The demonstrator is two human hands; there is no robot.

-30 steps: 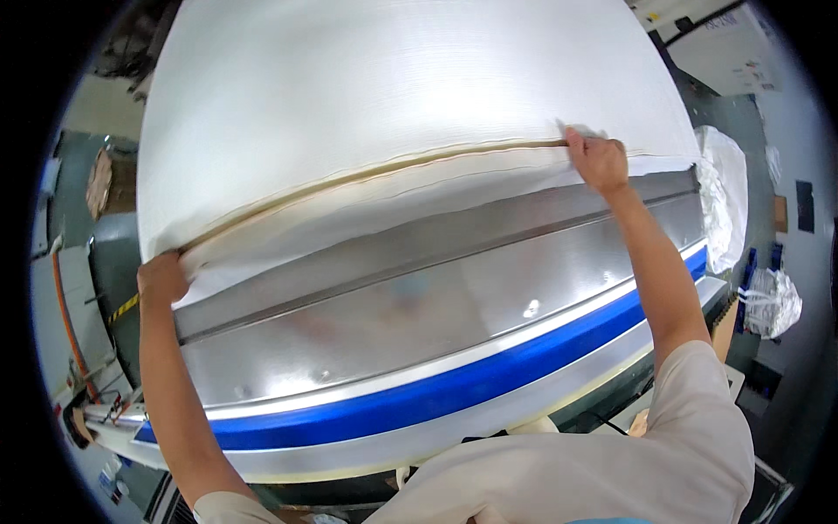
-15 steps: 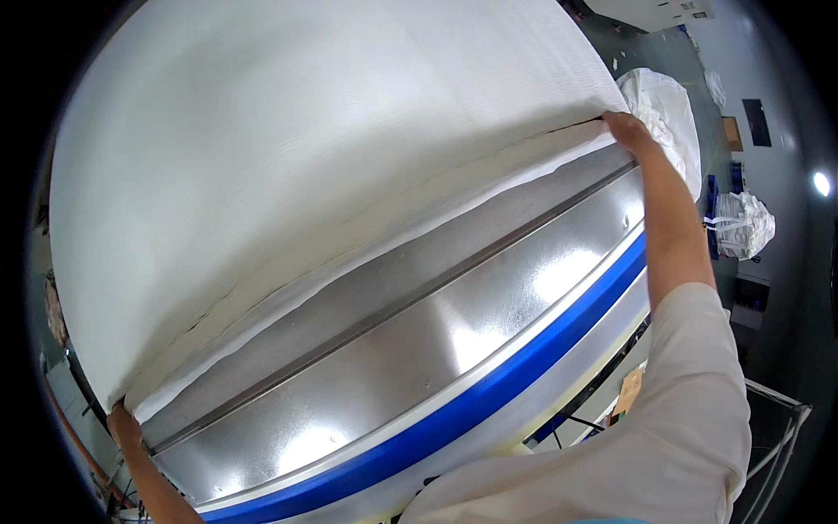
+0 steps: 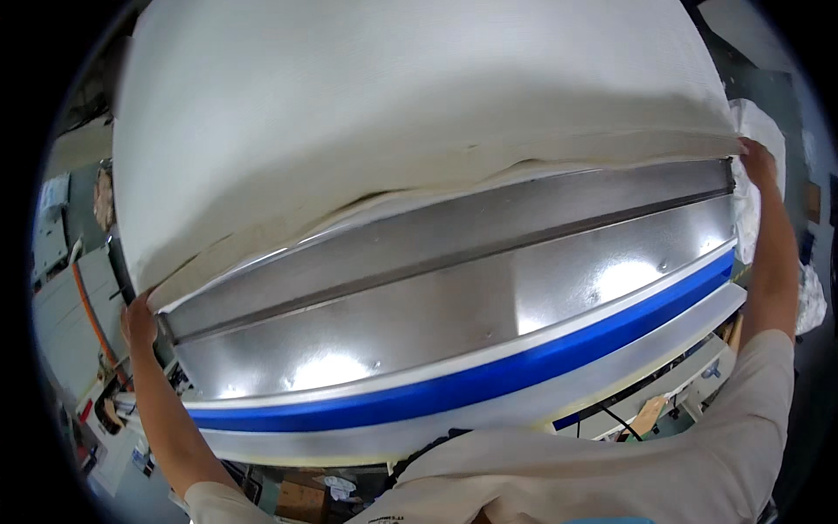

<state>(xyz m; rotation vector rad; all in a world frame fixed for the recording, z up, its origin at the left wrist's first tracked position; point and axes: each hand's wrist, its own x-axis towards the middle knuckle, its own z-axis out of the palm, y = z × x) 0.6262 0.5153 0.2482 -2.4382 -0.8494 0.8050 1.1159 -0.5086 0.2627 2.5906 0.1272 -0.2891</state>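
Observation:
A wide stack or sheet of white cloth (image 3: 419,70) spreads across the machine bed in front of me, its near edge sagging in a wavy line with narrow dark gaps between layers. My left hand (image 3: 140,320) has its fingers closed round the left end of that edge. At the right end, my right hand (image 3: 758,162) grips the same edge, arm stretched far out. Both hands' fingertips are partly hidden by the cloth. Just below the edge lies a shiny steel plate (image 3: 436,306) with a raised seam along it.
A blue band (image 3: 471,375) and a pale rail run along the machine's near side, by my body. White bundled material (image 3: 759,122) sits beyond my right hand. On the left are an orange hose (image 3: 87,301) and clutter; a cardboard box (image 3: 301,499) is below.
My view has turned and the edge now lies more level. The cloth edge has dropped nearer the steel at mid-span and looks wavier. Both hands keep hold of its ends.

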